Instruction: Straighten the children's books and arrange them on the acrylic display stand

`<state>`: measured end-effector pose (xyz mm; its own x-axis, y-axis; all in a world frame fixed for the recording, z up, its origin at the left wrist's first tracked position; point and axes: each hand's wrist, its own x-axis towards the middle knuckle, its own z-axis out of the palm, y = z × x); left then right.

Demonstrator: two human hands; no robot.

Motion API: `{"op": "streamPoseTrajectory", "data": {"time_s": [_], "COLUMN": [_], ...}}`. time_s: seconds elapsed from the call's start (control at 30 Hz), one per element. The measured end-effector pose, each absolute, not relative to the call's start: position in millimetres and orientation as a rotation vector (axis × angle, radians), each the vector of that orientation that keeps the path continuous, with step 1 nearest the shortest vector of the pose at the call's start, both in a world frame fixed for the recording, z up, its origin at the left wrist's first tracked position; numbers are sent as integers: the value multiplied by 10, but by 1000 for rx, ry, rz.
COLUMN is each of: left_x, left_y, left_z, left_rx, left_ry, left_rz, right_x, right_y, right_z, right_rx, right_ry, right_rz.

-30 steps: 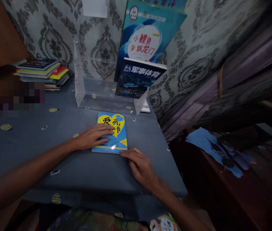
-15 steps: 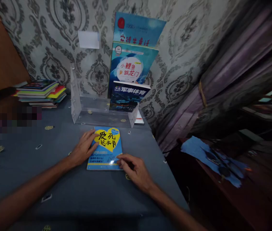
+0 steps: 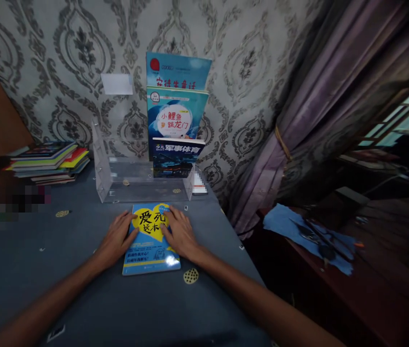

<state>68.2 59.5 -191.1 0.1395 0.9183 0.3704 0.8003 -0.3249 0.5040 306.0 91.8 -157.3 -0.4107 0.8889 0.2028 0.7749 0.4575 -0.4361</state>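
Note:
A blue book [image 3: 144, 262] with a yellow heart on its cover lies flat on the table. At its left edge rests my left hand [image 3: 115, 238], open, with fingers stretched forward and the thumb on the cover. My right hand [image 3: 183, 236] lies over the upper right edge, open too, its fingertips and thumb touching the heart. Behind the book stands a clear acrylic rack [image 3: 143, 191]. Three books lean upright in its right half: a dark blue book [image 3: 175, 161] in front, a teal book [image 3: 177, 113] in the middle and a light blue book [image 3: 179, 70] at the back.
A stack of books [image 3: 50, 164] sits at the back left of the blue tablecloth [image 3: 81, 303]. White paper [image 3: 116, 84] shows against the patterned wall. To the right hang purple curtains [image 3: 262, 168], beside a lower dark red surface bearing a blue cloth [image 3: 287, 221] with tools.
My right hand has moved up from the book's lower right corner to its upper right edge. My left hand stays at the left edge. The camera view has shifted.

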Motion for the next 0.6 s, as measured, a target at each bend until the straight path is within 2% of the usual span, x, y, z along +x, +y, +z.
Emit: {"op": "streamPoseTrajectory", "data": {"time_s": [0.3, 0.47, 0.6], "left_x": [701, 754, 845], "left_y": [612, 625, 614], "left_z": [-1858, -1705, -1578], "left_rx": [1944, 1345, 771], "left_ry": [1589, 1291, 1233], "left_rz": [1104, 1310, 1398], "right_x": [2993, 3002, 3020], "right_y": [941, 940, 970], "right_z": [-1529, -1559, -1638], "right_rx": [-1449, -1436, -1400], "right_ry": [-2281, -2235, -2194], "right_rz": [458, 487, 512]}}
